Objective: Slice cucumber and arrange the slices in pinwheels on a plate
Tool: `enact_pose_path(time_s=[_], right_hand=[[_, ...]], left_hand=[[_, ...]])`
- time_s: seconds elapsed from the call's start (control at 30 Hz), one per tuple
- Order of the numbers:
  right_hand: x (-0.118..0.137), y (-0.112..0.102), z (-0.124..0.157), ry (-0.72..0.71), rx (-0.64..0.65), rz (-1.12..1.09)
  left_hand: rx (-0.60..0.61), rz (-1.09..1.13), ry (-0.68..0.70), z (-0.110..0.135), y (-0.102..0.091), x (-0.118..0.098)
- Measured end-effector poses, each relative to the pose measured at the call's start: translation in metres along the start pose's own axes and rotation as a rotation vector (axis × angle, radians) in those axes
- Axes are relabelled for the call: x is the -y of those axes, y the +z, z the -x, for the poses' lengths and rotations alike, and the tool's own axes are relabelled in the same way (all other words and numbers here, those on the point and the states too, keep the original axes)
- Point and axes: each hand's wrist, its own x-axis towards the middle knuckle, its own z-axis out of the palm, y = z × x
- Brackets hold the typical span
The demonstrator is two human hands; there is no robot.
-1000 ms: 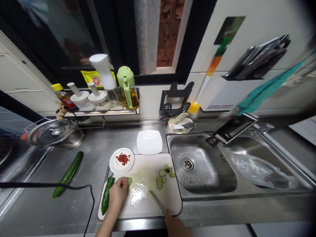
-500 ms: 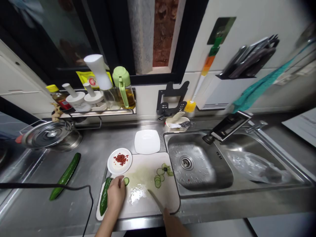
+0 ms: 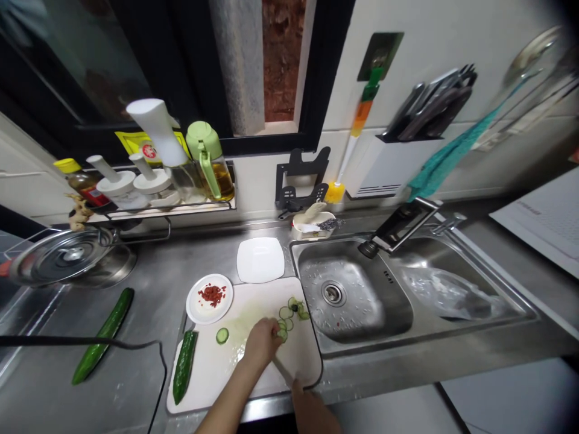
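My left hand reaches over the white cutting board, fingers bent together on thin cucumber slices near the board's right side. More slices and a small dark piece lie just beyond. In my right hand, at the board's front edge, is a knife, its blade angled up-left and partly hidden behind my left hand. A single thicker cucumber round sits apart on the left half. Beside it, along the left edge, lies a cut length of cucumber.
A white plate of red bits and a square white dish stand behind the board. A whole cucumber and black cable are at left. The sink adjoins on the right. Seasoning jars fill a rack.
My left hand has moved right, from beside the lone round to the slices at the board's right side. My right hand stays on the knife. The view has shifted slightly.
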Motion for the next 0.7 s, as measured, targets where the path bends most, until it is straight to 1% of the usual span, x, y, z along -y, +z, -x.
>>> enact_pose_path(time_s=[0.07, 0.2, 0.43, 0.7], right_hand=[[-0.0011, 0.0047, -0.0016, 0.007, 0.027, 0.005], [-0.0003, 0.0077, -0.0030, 0.014, 0.029, 0.005], [0.0019, 0.0051, -0.0011, 0.011, 0.003, 0.004], [0.0034, -0.0011, 0.0000, 0.008, -0.001, -0.005]], left_hand=[[0.008, -0.028, -0.030, -0.0028, 0.0033, 0.0000], [0.003, -0.062, -0.060, -0.0055, 0.0055, 0.0016], [-0.001, -0.075, -0.083, -0.0062, 0.0055, -0.0014], [0.002, -0.021, -0.061, -0.0044, 0.0057, -0.0049]])
